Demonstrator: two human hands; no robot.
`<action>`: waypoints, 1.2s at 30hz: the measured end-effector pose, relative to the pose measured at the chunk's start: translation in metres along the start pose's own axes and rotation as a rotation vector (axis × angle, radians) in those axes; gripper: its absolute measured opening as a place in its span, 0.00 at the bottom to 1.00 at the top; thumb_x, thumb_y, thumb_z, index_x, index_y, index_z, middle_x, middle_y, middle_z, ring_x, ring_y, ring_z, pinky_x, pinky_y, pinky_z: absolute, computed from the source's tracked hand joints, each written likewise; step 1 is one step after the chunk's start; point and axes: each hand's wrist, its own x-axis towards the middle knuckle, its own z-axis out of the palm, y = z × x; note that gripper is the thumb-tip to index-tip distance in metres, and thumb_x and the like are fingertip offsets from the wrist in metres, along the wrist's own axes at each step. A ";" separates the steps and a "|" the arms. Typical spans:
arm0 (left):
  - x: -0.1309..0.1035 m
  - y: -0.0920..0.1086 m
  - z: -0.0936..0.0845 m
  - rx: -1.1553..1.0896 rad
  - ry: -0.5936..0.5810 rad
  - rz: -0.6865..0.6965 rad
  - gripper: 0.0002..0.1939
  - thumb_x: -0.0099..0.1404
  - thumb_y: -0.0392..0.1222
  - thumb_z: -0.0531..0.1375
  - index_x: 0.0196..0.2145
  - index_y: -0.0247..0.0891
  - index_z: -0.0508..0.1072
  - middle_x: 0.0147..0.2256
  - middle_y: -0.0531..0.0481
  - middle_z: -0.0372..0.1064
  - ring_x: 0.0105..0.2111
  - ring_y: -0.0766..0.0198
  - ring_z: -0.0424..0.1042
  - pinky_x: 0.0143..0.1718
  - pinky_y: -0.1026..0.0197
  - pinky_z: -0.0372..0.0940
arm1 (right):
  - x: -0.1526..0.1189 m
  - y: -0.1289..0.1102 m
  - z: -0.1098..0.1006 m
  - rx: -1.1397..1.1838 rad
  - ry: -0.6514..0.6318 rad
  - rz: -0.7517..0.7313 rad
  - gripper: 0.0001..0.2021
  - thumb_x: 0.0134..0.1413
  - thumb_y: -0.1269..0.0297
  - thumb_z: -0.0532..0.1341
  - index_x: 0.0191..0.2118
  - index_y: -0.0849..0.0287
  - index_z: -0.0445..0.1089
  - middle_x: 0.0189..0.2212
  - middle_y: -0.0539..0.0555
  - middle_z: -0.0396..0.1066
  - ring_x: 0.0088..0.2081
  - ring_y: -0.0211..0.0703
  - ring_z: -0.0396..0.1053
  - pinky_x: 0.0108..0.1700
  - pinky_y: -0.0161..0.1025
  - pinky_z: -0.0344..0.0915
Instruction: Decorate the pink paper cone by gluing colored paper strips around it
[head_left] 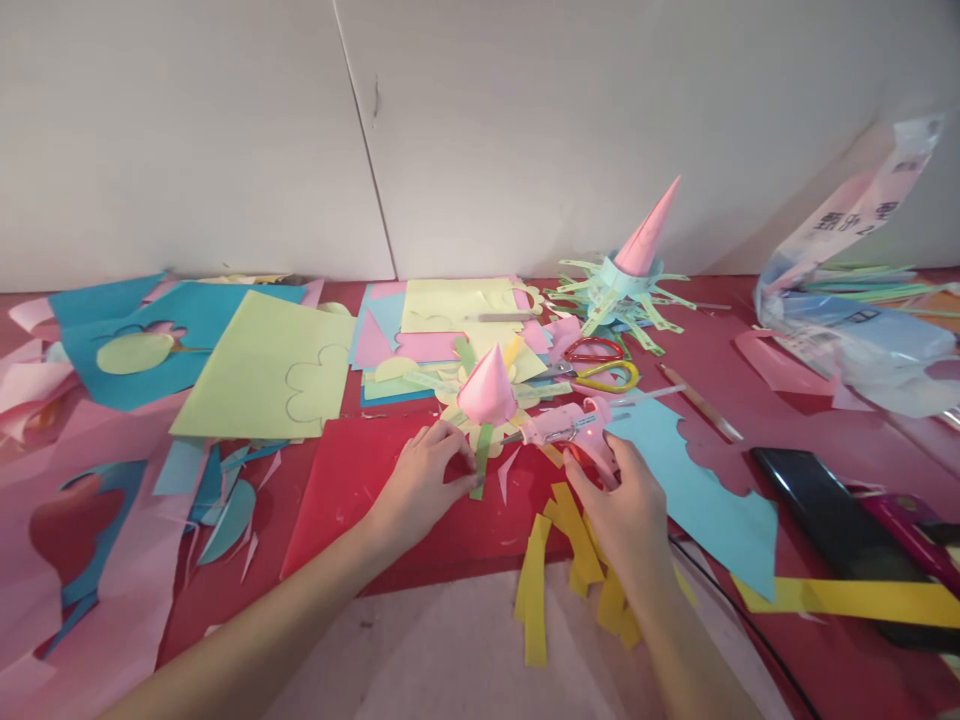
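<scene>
Yellow strips [535,590] nearest; right hand [624,505] has fingers wrapped round the pink glue gun [562,425], nozzle by the flower base. Left hand [427,475] is curled, thumb and fingertips at the green strip [484,450], can't tell if pinched. Pink cone [488,387] sits on the flower base [484,437], scissors [611,376] behind right, taller cone [648,238] farthest.

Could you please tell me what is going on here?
A person is doing papercraft with both hands. The right hand holds a pink glue gun, its nozzle toward a green strip that the left hand has its fingertips at. The strip sticks out below a pink cone on a pale yellow flower. A taller cone stands farther back, to the right, and yellow strips lie nearer the person.
</scene>
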 end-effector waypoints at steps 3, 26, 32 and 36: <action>0.001 -0.002 0.000 -0.022 0.009 0.015 0.19 0.55 0.33 0.61 0.45 0.43 0.69 0.42 0.48 0.66 0.41 0.56 0.64 0.43 0.52 0.61 | 0.000 0.000 0.000 0.001 -0.006 0.008 0.19 0.50 0.52 0.59 0.44 0.58 0.66 0.34 0.53 0.68 0.34 0.43 0.66 0.35 0.37 0.63; -0.001 0.001 0.001 -0.025 0.051 0.003 0.06 0.56 0.32 0.59 0.32 0.39 0.69 0.38 0.49 0.67 0.38 0.58 0.64 0.40 0.55 0.61 | 0.000 0.001 0.000 0.010 -0.004 -0.001 0.20 0.50 0.50 0.58 0.45 0.58 0.66 0.33 0.54 0.68 0.32 0.42 0.65 0.34 0.38 0.63; -0.003 0.001 -0.001 -0.302 0.165 -0.064 0.02 0.58 0.36 0.58 0.28 0.39 0.67 0.32 0.52 0.66 0.34 0.63 0.66 0.38 0.58 0.62 | 0.000 -0.001 -0.002 0.007 -0.017 0.020 0.19 0.51 0.50 0.58 0.44 0.58 0.66 0.33 0.54 0.68 0.33 0.43 0.65 0.35 0.38 0.63; 0.000 -0.004 -0.005 -0.795 0.167 -0.089 0.06 0.58 0.41 0.61 0.29 0.39 0.67 0.33 0.51 0.69 0.36 0.64 0.69 0.41 0.59 0.64 | 0.000 0.000 -0.002 0.019 -0.011 0.024 0.19 0.51 0.51 0.58 0.44 0.58 0.66 0.34 0.54 0.68 0.33 0.43 0.65 0.35 0.38 0.64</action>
